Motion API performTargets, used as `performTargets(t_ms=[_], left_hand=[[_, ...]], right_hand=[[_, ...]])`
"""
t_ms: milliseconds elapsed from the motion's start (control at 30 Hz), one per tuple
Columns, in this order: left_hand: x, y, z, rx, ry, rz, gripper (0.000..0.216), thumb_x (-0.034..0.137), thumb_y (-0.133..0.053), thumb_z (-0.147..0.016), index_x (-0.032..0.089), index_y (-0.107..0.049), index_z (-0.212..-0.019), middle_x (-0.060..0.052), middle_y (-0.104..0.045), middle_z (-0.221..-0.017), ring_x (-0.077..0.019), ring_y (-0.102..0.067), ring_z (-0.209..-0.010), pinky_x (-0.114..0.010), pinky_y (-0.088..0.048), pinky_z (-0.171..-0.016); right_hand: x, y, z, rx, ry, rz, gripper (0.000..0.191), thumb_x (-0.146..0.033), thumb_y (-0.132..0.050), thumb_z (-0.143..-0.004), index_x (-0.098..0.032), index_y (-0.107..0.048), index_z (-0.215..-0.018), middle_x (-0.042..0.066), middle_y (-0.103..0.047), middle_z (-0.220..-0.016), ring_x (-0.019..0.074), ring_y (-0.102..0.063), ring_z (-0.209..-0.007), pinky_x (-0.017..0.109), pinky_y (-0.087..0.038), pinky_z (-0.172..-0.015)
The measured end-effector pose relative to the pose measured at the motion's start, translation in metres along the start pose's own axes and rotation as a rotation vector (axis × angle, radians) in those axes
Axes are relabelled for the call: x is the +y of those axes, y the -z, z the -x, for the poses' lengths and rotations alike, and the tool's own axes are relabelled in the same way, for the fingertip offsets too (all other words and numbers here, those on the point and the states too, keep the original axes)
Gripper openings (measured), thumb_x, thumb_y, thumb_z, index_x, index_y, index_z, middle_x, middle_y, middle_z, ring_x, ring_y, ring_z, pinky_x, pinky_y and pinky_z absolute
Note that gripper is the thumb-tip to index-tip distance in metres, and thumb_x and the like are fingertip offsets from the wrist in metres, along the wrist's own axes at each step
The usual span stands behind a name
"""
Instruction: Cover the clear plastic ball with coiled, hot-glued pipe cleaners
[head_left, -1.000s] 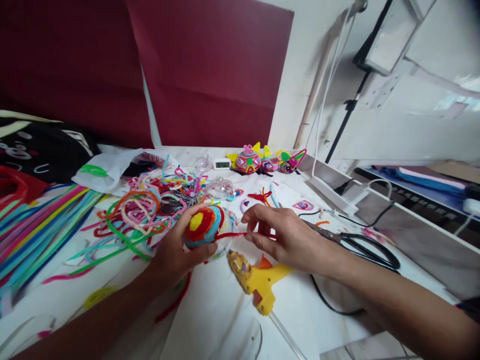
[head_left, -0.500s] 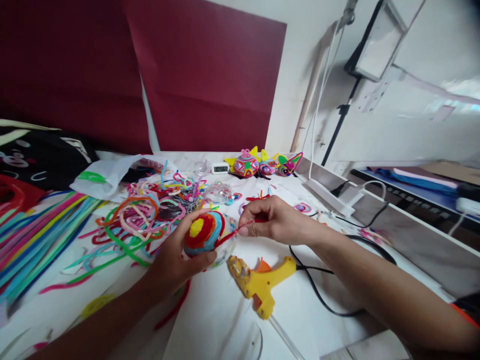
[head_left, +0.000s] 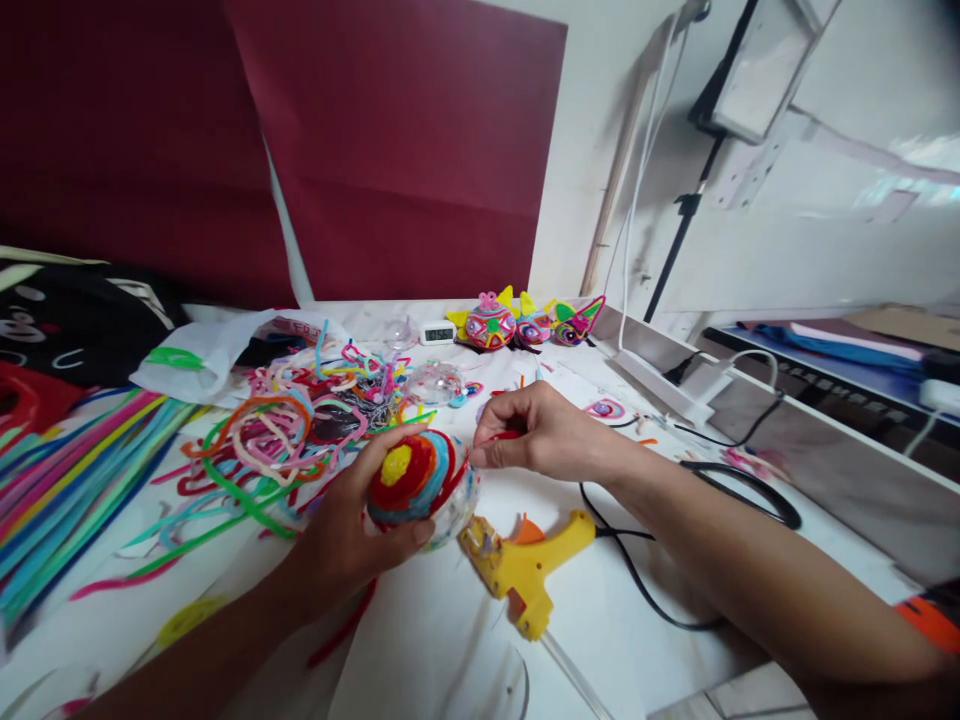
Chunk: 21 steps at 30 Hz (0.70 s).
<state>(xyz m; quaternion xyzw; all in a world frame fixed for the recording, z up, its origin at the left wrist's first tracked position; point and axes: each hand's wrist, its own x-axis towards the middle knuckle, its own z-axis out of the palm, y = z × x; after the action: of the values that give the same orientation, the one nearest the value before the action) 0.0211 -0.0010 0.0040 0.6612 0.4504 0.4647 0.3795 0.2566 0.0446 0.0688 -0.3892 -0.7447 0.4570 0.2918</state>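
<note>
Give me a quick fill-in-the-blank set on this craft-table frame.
1. The left hand holds a ball whose centre spot is ____.
2. The right hand pinches a ____ pipe cleaner beside the ball.
3. The yellow glue gun lies on the table; its cord is ____.
Missing words: yellow; red; black.

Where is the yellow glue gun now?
Head view, lower centre: the glue gun lies on the table, below the right hand, beside the ball in the left hand.
</note>
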Motion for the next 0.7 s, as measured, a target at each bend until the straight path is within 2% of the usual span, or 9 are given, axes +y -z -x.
performTargets(t_ms=[200, 333, 433, 567, 700], left_hand=[[-0.010, 0.004, 0.000, -0.024, -0.071, -0.049, 0.071, 0.040, -0.084, -0.067, 0.034, -0.062, -0.135, -0.005, -0.068, -0.129, -0.0367, -0.068, -0.111, -0.044, -0.057, -0.096], [-0.016, 0.010, -0.001, -0.109, -0.124, -0.077, 0.072, 0.043, -0.084, -0.070, 0.035, -0.061, -0.138, -0.007, -0.068, -0.130, -0.0380, -0.068, -0.112, -0.046, -0.058, -0.096], [-0.018, 0.012, -0.002, -0.141, -0.156, -0.093, 0.071, 0.042, -0.084, -0.071, 0.036, -0.061, -0.138, -0.006, -0.068, -0.130, -0.0388, -0.069, -0.112, -0.047, -0.058, -0.097], [-0.023, 0.014, -0.001, -0.130, -0.199, -0.144, 0.074, 0.040, -0.085, -0.070, 0.040, -0.060, -0.140, -0.004, -0.063, -0.143, -0.0398, -0.064, -0.124, -0.049, -0.054, -0.106], [-0.019, 0.012, 0.001, -0.144, -0.158, -0.128, 0.079, 0.035, -0.084, -0.069, 0.036, -0.054, -0.143, -0.006, -0.061, -0.143, -0.0370, -0.063, -0.125, -0.045, -0.055, -0.104]], right_hand=[[0.002, -0.002, 0.001, -0.003, -0.013, -0.007, 0.048, -0.057, -0.087, -0.061, -0.014, -0.068, -0.070, -0.002, -0.060, -0.064, 0.0110, -0.048, -0.059, 0.026, -0.037, -0.056], [0.003, -0.002, 0.002, -0.015, -0.014, 0.011, 0.045, -0.054, -0.088, -0.063, -0.013, -0.069, -0.071, -0.003, -0.059, -0.064, 0.0105, -0.047, -0.060, 0.026, -0.037, -0.056], [0.003, -0.003, 0.003, -0.023, -0.026, 0.017, 0.040, -0.048, -0.089, -0.064, -0.013, -0.070, -0.072, -0.003, -0.060, -0.064, 0.0102, -0.047, -0.060, 0.025, -0.036, -0.055], [0.004, -0.003, 0.004, -0.025, -0.049, 0.050, 0.031, -0.036, -0.091, -0.066, -0.013, -0.071, -0.072, -0.004, -0.059, -0.062, 0.0093, -0.046, -0.059, 0.023, -0.036, -0.053], [0.004, -0.002, 0.005, -0.034, -0.045, 0.052, 0.023, -0.027, -0.090, -0.068, -0.013, -0.071, -0.072, -0.005, -0.058, -0.061, 0.0088, -0.047, -0.058, 0.022, -0.037, -0.052]])
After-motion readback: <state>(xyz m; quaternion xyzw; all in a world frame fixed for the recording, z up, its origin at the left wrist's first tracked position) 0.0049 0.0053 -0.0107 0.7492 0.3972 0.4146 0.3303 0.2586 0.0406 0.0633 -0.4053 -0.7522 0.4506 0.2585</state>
